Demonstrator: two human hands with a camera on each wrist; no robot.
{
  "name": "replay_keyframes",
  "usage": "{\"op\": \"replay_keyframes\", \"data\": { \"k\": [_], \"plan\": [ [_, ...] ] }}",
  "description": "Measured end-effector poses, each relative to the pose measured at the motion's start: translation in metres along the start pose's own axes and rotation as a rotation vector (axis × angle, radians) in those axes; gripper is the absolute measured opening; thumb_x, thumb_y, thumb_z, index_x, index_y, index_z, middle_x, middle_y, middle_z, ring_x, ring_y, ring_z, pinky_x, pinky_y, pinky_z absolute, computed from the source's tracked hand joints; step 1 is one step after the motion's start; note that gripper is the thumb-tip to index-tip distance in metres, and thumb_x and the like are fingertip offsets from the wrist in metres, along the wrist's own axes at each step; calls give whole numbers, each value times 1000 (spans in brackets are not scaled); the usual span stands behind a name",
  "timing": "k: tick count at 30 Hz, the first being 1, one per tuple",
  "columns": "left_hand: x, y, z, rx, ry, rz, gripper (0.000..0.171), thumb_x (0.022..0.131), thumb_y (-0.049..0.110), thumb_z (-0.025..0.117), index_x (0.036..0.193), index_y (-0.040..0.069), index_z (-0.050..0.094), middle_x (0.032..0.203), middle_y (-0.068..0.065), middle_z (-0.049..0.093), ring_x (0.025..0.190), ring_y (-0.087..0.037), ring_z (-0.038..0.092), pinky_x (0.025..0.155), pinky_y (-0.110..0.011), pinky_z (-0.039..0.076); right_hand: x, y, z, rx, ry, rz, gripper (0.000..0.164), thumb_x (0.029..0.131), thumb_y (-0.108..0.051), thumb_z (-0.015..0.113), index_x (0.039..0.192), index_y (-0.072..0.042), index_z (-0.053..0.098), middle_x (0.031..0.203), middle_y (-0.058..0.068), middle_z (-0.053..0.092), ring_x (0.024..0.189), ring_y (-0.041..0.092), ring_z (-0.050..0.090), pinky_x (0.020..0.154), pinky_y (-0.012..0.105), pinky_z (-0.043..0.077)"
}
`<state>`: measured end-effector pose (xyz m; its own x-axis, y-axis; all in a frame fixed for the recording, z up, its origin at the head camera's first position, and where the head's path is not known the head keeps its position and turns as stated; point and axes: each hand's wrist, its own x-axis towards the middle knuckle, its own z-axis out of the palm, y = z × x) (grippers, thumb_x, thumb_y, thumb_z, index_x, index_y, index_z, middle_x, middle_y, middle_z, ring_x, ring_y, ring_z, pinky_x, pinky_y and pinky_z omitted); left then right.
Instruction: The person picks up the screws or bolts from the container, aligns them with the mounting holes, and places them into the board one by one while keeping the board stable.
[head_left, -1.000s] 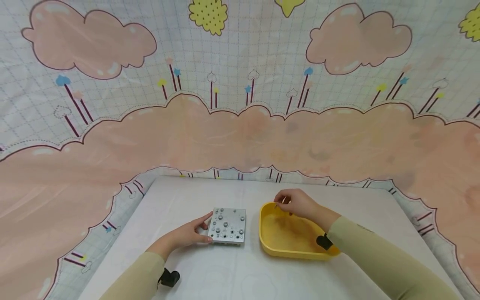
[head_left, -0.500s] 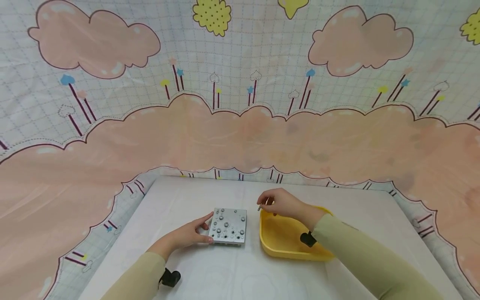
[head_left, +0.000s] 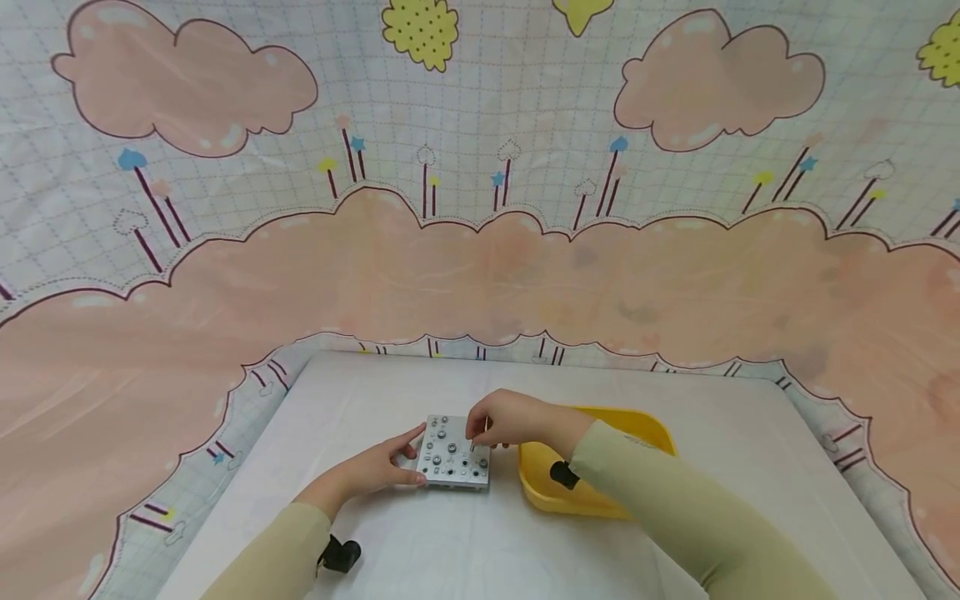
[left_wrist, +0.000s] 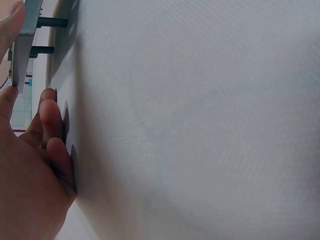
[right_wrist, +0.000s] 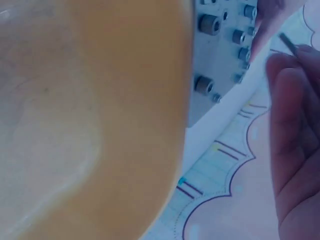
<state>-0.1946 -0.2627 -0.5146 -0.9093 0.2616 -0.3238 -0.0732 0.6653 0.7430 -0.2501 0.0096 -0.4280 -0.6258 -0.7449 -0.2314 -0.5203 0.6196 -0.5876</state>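
A square silver metal plate (head_left: 459, 432) with several socket head screws (right_wrist: 209, 24) standing in its top face lies on the white table. Threaded shanks (left_wrist: 52, 22) stick out of its underside in the left wrist view. My left hand (head_left: 375, 468) grips the plate's left side, thumb at the near corner and index finger farther back. Over the plate's right part, my right hand (head_left: 510, 417) pinches a thin metal pin (right_wrist: 287, 44) between thumb and fingertips. The pin's lower end points down at the plate in the head view; its upper part is hidden in the fingers.
A yellow plastic bin (head_left: 534, 492) stands just right of the plate, under my right forearm. Black wrist cameras (head_left: 341, 554) sit on both wrists. A patterned curtain (head_left: 450, 275) hangs behind the white table (head_left: 420, 550).
My right hand has moved left from over the yellow bin to above the plate's right part, carrying the pin. The left hand and the plate have stayed in place.
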Motion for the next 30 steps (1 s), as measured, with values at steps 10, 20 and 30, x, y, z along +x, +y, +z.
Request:
{"op": "replay_keyframes", "data": {
  "k": [10,20,30],
  "plan": [
    [0,-1,-2,16,-7,7,96,79,40,83,157,28,29,118,-1,48,84,-19,45,73,-35,36,20,-11,14,-79,-65,90,7,91,-14,72,90,-20,75,83,-8,63,74,10,59,68,23,51],
    [1,1,-2,21,-7,-9,98,78,40,84,157,29,29,117,-1,48,83,-19,45,73,-35,35,27,-12,22,-183,-67,83,8,92,-17,72,86,-23,74,82,-9,62,74,9,56,68,22,49],
    [-1,3,-1,19,-10,0,97,78,38,84,158,27,29,117,-1,48,83,-19,44,73,-35,35,27,-14,23,-206,-98,56,8,90,-18,75,86,-25,75,83,-11,63,78,8,56,74,21,49]
  ]
}}
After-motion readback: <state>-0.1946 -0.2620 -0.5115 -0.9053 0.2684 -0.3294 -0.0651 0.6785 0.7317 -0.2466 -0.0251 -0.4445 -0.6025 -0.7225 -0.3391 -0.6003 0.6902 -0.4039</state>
